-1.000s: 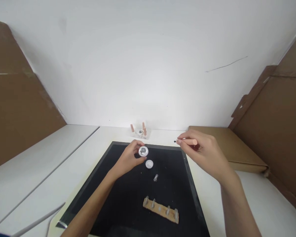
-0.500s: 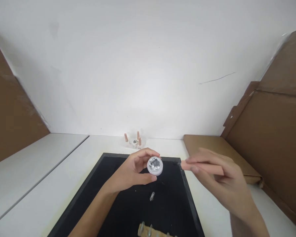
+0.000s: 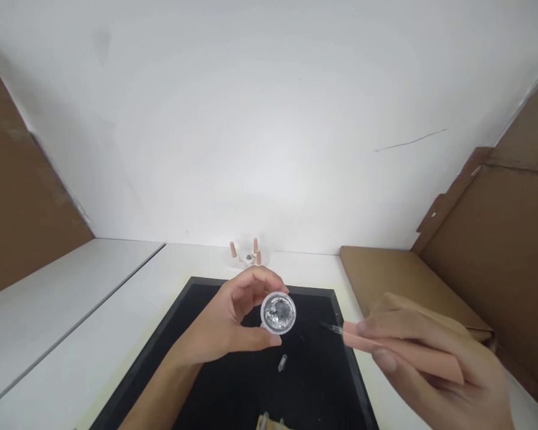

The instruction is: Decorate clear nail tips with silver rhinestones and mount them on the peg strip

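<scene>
Between thumb and fingers, my left hand (image 3: 244, 316) holds a small round clear pot (image 3: 278, 313) with a silvery, shiny inside, its open top turned toward the camera. My right hand (image 3: 430, 358) grips a pink tool (image 3: 401, 353) whose thin clear tip points left toward the pot, with a gap between them. On the black mat (image 3: 233, 388), below the pot, lies a small clear capsule-like piece (image 3: 282, 362). A tan strip (image 3: 273, 425) bearing small clear pieces shows at the bottom edge, partly cut off.
Behind the mat stand several small pink-topped pieces (image 3: 233, 249) around a little white item (image 3: 249, 258) near the white wall (image 3: 269, 149). A flat cardboard piece (image 3: 394, 275) lies at the right, beside a brown cardboard wall (image 3: 497, 239). Another brown panel (image 3: 22, 209) borders the left.
My right hand and the pink tool have moved down and to the right. The pot is slightly lower and turned more toward the camera. Less of the tan strip shows.
</scene>
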`<state>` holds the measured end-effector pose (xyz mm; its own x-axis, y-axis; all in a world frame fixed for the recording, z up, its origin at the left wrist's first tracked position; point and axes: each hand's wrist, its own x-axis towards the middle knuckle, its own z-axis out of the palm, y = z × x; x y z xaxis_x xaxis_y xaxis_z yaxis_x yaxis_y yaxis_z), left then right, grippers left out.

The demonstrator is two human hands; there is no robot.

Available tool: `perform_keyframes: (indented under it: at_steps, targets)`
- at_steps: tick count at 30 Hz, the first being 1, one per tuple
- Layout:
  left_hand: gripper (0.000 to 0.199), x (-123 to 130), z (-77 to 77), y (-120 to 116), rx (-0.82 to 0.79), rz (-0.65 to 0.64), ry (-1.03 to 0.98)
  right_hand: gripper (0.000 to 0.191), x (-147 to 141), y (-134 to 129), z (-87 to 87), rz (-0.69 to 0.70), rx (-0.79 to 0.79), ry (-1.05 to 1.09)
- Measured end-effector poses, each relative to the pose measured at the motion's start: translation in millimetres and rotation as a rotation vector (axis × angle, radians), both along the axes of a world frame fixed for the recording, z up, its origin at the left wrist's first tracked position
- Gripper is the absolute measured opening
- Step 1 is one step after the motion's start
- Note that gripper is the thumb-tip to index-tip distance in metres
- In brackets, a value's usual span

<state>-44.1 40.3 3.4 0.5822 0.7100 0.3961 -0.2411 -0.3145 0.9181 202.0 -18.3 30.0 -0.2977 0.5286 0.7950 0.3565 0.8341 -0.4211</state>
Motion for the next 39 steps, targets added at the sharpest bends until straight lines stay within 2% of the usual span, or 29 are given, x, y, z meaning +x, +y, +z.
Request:
perform_keyframes:
  at_steps: [5, 8, 13, 19, 30, 39]
  targets:
    - [0.041, 3.7, 5.1, -8.6, 0.149, 0.2, 0.067, 0.023, -2.2, 1.5, 1.2, 0.018, 0.001, 0.0]
    - [0.046, 6.1, 7.2, -13.5, 0.281, 0.311, 0.095, 0.022, -5.0, 1.4, 3.8, 0.029, -0.013, -0.002]
    - [0.052, 8.7, 8.9, -19.4, 0.493, 0.423, 0.201, 0.019, -9.2, 1.8, 7.1, 0.051, -0.029, 0.016]
    - [0.043, 15.6, 13.8, -24.0, 0.643, 0.478, 0.287, 0.022, -10.5, 2.6, 6.4, 0.095, -0.068, -0.026]
    - [0.034, 20.8, 24.9, -27.9, 0.801, 0.494, 0.326, 0.017, -11.8, 2.7, 12.8, 0.156, -0.163, -0.066]
    - [0.037, 20.7, 23.2, -29.7, 0.764, 0.474, 0.348, 0.017, -8.5, 1.2, 13.6, 0.147, -0.205, -0.111]
